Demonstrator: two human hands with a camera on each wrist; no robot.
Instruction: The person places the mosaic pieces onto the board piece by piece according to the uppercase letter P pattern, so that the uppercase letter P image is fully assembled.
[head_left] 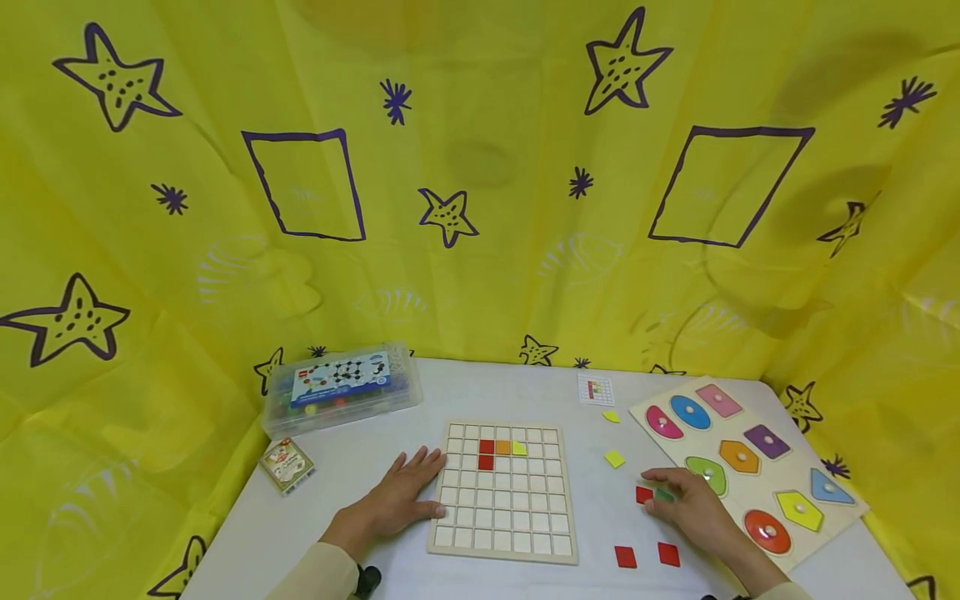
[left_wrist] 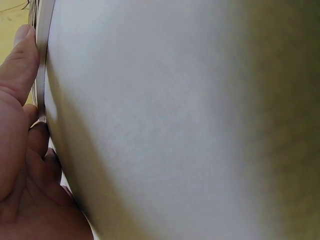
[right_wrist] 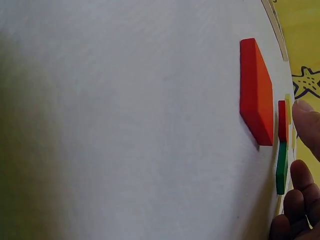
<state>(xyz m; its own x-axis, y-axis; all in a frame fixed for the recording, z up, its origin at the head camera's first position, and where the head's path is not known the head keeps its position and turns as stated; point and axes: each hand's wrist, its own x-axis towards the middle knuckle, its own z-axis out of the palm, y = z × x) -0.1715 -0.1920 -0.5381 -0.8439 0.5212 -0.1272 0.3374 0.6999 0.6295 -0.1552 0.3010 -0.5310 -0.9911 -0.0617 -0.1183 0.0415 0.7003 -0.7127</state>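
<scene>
Worktop (right_wrist: 150,120): white, broad. Red block (right_wrist: 256,92): one, lying flat, apart from the rest. Red tile (right_wrist: 282,121): one, seemingly touching a green tile (right_wrist: 281,167). Right hand (right_wrist: 311,197): partly seen, thumb and fingers apart, just beside both tiles. Yellow cloth (right_wrist: 305,30): backdrop, one dark-outlined star (right_wrist: 306,81). Pale wooden edge (right_wrist: 276,30): upper corner.

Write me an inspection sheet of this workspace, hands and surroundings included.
Surface: white table, looks flat.
Job's things: board holding two red tiles, one orange tile and one yellow tile; loose red tiles, yellow tiles and a green tile to its right; card behind them.
Clutter: case and small box at left; puzzle at right.
Hands: left hand touches the board's left edge; right hand beside the green tile, contact unclear.
Cables: nothing seen.
Surroundings: yellow curtain with starfish drawings.
</scene>
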